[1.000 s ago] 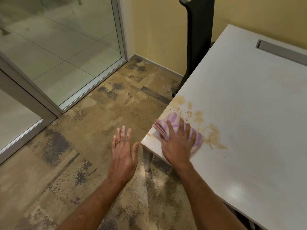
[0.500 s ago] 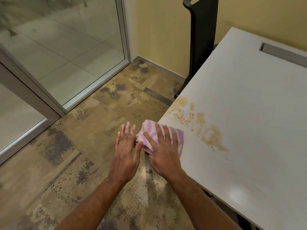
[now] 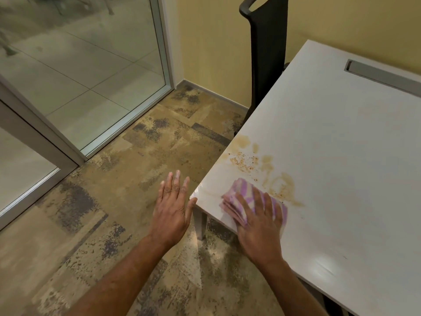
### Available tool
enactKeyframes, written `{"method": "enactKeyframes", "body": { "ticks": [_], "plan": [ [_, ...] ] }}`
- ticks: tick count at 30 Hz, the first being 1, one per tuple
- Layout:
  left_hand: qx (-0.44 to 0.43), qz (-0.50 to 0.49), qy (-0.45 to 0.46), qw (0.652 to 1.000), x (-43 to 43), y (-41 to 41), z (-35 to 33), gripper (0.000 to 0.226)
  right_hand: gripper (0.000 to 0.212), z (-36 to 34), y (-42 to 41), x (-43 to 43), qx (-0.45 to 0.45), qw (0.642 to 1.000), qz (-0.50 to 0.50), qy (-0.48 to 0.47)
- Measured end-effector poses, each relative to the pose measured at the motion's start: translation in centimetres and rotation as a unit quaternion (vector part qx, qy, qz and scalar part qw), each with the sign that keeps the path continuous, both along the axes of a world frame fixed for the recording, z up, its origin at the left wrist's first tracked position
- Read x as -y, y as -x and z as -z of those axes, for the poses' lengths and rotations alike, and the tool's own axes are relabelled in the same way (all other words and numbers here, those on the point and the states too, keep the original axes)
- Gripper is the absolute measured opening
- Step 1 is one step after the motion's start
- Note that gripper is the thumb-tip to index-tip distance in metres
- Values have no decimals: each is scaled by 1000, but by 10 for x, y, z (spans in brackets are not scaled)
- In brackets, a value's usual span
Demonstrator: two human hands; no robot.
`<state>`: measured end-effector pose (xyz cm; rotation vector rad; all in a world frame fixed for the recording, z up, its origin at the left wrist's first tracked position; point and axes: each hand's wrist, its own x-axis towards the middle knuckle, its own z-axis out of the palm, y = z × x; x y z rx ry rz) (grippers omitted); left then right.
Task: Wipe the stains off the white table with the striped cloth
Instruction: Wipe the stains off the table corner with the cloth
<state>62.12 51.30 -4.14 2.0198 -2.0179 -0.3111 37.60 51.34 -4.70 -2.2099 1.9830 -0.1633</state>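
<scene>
Right hand [image 3: 258, 226]: pressing flat, fingers spread, on the striped cloth [image 3: 245, 199] near the table [image 3: 341, 156] corner.
Left hand [image 3: 174, 208]: hovering open, holding nothing.
Stains [image 3: 262, 169]: lying just beyond; sweeping farther right is needing steady pressure.

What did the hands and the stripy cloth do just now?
The right hand slid the folded purple-and-white striped cloth from the white table's corner back onto the top, beside the brown stains. The left hand let go, open by the edge. The stains remain.
</scene>
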Motion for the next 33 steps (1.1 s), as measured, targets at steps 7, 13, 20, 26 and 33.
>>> {"method": "enactKeyframes", "body": {
  "ticks": [7, 13, 20, 26, 33],
  "plan": [
    [67, 25, -19, 997, 5, -22, 9, 75, 65, -8, -52, 57, -26, 998, 48, -19],
    [46, -4, -15, 999, -5, -27, 9, 71, 67, -13, -88, 63, -18, 998, -51, -24],
    [12, -12, 14, 1000, -20, -18, 0, 64, 66, -9, -63, 12, 33, 988, -153, -13],
    [-17, -26, 8, 999, -24, -5, -1, 64, 76, -5, -2, -29, 21, 1000, -19, -3],
    [-31, -12, -5, 999, -23, -2, 10, 63, 60, -8, -21, 31, -26, 995, 98, 7]
  ]
}}
